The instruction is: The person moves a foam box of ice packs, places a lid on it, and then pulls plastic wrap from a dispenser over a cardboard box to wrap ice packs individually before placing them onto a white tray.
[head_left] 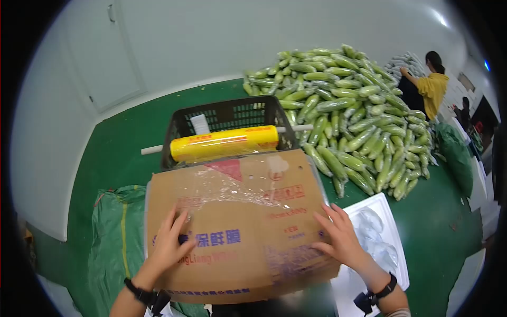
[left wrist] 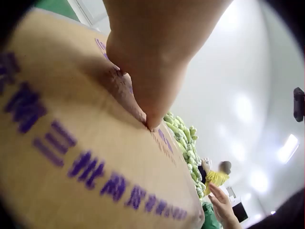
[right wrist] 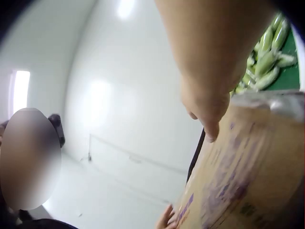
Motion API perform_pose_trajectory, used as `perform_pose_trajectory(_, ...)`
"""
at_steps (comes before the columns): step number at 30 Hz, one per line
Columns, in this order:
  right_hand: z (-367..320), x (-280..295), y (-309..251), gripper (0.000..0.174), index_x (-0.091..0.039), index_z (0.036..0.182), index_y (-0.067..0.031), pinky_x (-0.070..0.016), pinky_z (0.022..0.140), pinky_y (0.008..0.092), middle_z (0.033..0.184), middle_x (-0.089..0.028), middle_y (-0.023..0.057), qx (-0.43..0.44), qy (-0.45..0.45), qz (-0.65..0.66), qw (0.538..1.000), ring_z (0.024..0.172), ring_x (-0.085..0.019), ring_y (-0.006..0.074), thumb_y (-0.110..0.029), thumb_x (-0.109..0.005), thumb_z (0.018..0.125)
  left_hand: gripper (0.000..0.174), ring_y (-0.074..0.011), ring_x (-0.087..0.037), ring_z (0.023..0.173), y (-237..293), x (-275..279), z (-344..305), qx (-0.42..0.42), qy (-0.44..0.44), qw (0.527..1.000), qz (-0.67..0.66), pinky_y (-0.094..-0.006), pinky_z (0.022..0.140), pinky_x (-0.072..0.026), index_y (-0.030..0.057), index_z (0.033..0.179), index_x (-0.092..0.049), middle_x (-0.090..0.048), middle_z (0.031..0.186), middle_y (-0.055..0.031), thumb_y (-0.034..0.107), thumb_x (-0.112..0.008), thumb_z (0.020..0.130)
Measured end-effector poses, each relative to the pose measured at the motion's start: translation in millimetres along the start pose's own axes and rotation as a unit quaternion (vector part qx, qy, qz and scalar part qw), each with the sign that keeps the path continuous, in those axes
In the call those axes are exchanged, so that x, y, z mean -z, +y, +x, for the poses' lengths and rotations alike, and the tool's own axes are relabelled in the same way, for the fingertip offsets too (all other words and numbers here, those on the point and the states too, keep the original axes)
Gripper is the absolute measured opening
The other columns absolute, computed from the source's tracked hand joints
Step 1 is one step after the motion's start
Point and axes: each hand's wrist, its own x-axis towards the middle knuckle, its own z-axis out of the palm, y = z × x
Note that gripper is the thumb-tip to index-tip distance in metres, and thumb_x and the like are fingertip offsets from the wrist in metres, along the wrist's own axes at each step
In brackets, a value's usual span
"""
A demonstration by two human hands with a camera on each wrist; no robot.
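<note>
A flat piece of brown cardboard (head_left: 248,227), printed in blue and red, lies in front of me with clear film (head_left: 253,193) stretched over its far half. On its left part rests my left hand (head_left: 170,245), fingers spread and relaxed; the left wrist view shows the fingertips against the board. My right hand (head_left: 340,238) is at the right edge, its loosely spread fingers over the printing and nothing gripped. Just beyond the board, a yellow roll of cling film (head_left: 224,142) on a pale rod (head_left: 152,150) lies across a black plastic crate (head_left: 227,111).
Long green vegetables (head_left: 348,116) wrapped in film form a big heap behind, to the right. A white foam tray (head_left: 393,232) with clear plastic bags is at right, a green sack (head_left: 119,227) at left. A person in yellow (head_left: 433,90) is farther back.
</note>
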Motion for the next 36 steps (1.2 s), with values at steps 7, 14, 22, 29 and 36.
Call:
perform_pose_trajectory(7, 131, -75, 28, 0.014, -0.064, 0.091, -0.0077, -0.0412, 0.087, 0.0444, 0.111, -0.06, 0.0108, 0.073, -0.028, 0.047, 0.996, 0.104, -0.051, 0.0339, -0.017, -0.063, 0.08, 0.016, -0.0349, -0.056, 0.09, -50, 5, 83, -0.082, 0.049, 0.995, -0.017, -0.0407, 0.075, -0.0457, 0.0022, 0.086, -0.053, -0.057, 0.097, -0.0174, 0.014, -0.063, 0.082)
perform_pose_trajectory(14, 71, -16, -3, 0.012, -0.054, 0.089, 0.0012, -0.0419, 0.059, 0.0242, 0.072, -0.052, 0.0019, -0.079, -0.104, 0.265, 0.955, 0.064, -0.051, 0.0093, -0.01, -0.049, 0.091, 0.015, -0.0328, -0.053, 0.06, -38, 71, -3, -0.128, 0.17, 0.977, -0.016, -0.039, 0.052, -0.0428, 0.005, 0.077, -0.05, -0.051, 0.068, -0.0116, 0.012, -0.064, 0.079)
perform_pose_trajectory(22, -72, -9, -44, 0.01, -0.047, 0.083, -0.0003, -0.0429, 0.059, 0.0232, 0.069, -0.052, 0.0047, -0.207, -0.187, 0.229, 0.933, 0.061, -0.054, 0.0115, -0.006, -0.05, 0.09, 0.022, -0.0256, -0.057, 0.109, -50, -28, -241, -0.134, 0.033, 0.988, 0.07, -0.0343, 0.084, -0.0496, 0.0092, 0.099, -0.054, -0.058, 0.114, -0.0096, 0.015, -0.061, 0.079)
perform_pose_trajectory(29, -85, -35, -15, 0.011, -0.047, 0.081, 0.0007, -0.0435, 0.06, 0.0245, 0.076, -0.049, 0.0071, -0.088, -0.182, 0.143, 0.969, 0.063, -0.054, 0.0132, -0.003, -0.05, 0.091, 0.084, -0.0309, -0.036, 0.13, -184, -35, -311, 0.053, -0.359, 0.883, 0.297, -0.0478, 0.103, -0.0324, 0.0213, 0.14, -0.033, -0.031, 0.145, -0.0135, 0.032, -0.073, 0.067)
perform_pose_trajectory(36, -56, -12, -64, 0.011, -0.054, 0.088, 0.001, -0.0433, 0.073, 0.0376, 0.082, -0.056, 0.0174, -0.113, -0.216, 0.133, 0.961, 0.079, -0.054, 0.0304, -0.009, -0.051, 0.091, 0.112, -0.0371, -0.047, 0.113, -224, -80, -280, 0.113, -0.281, 0.944, 0.131, -0.0481, 0.095, -0.0389, 0.0191, 0.144, -0.022, -0.047, 0.122, -0.0189, 0.031, -0.084, 0.051)
